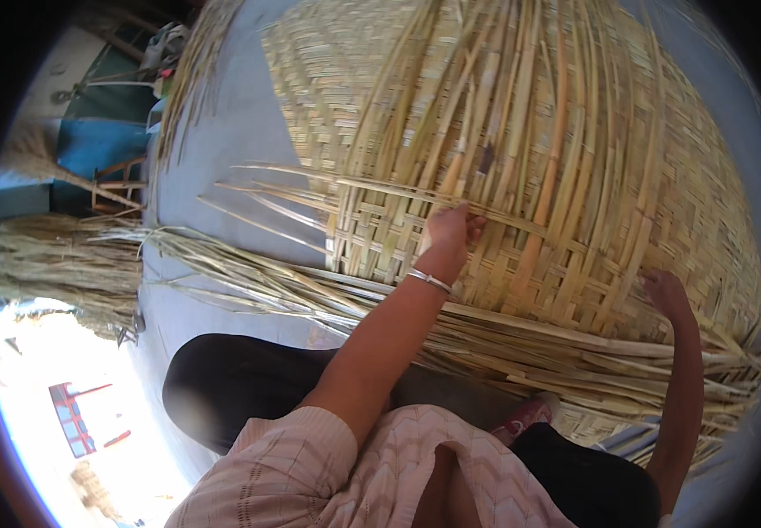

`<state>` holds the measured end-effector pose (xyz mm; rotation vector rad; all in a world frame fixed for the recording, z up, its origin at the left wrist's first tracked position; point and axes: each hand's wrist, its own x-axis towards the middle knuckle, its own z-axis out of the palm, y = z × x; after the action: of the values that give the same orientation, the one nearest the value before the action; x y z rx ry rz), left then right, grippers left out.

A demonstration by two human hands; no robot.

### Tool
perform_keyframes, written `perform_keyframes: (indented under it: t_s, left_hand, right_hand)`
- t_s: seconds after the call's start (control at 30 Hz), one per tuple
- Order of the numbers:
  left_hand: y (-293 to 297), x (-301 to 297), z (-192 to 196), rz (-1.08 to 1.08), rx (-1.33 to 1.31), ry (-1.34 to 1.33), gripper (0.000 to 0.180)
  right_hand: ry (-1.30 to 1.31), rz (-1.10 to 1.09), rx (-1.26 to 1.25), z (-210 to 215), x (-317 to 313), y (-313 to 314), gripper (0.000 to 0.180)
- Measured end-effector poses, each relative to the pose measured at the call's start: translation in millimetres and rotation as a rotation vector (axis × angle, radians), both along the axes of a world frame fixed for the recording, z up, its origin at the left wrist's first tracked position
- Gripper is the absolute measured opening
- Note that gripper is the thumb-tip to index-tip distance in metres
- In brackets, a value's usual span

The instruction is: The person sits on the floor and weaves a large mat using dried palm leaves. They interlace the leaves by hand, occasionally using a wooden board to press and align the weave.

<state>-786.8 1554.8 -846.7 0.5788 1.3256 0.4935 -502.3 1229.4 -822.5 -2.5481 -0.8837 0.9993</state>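
A large woven reed mat spreads over the floor in front of me, with long loose strips running lengthwise away from me. My left hand, a bangle at its wrist, is closed at a crosswise reed strip near the mat's unfinished weave. The fingers pinch around the strip, partly hidden by the hand. Other crosswise strips stick out past the mat's left edge. Farther right, my right hand is curled low over the woven part, fingertips pressed together; what they hold is too small to make out.
A thick bundle of loose reeds lies across the floor between my knees and the mat. Grassy stalks are heaped at the left, below a broom. More reeds lie at the far left.
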Motion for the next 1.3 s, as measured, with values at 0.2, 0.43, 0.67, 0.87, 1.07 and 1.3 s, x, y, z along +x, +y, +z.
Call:
perform_keyframes:
  t_s: [0.2, 0.43, 0.67, 0.87, 1.07, 1.3]
  left_hand:
    - [-33.9, 8.6, 0.0, -0.556, 0.409, 0.248, 0.036]
    - [-37.6, 52.5, 18.7, -1.401, 1.639, 0.742, 0.028]
    - [-22.4, 78.6, 18.9, -1.699, 1.158, 0.774, 0.038]
    - [-27.2, 59.0, 12.5, -1.772, 1.168, 0.651, 0.038]
    - [-32.7, 61.2, 23.2, -1.845, 1.158, 0.668, 0.033]
    - [-76.1, 57.4, 22.2, -1.742, 1.767, 0.445, 0.043]
  right_hand:
    - [-0.062, 0.180, -0.024, -18.5, 12.6, -10.8, 0.030]
    - [-0.062, 0.148, -0.070, -8.4, 4.9, -4.2, 0.030]
    - [-0.033, 0.227, -0.161, -5.0, 11.3, 3.0, 0.029]
    - [0.048, 0.233, -0.214, -6.8, -2.4, -0.5, 0.025]
    - [0.086, 0.193, -0.346, 2.1, -7.2, 5.5, 0.026]
    - [-0.217, 0.123, -0.101, -2.2, -29.8, -16.0, 0.031]
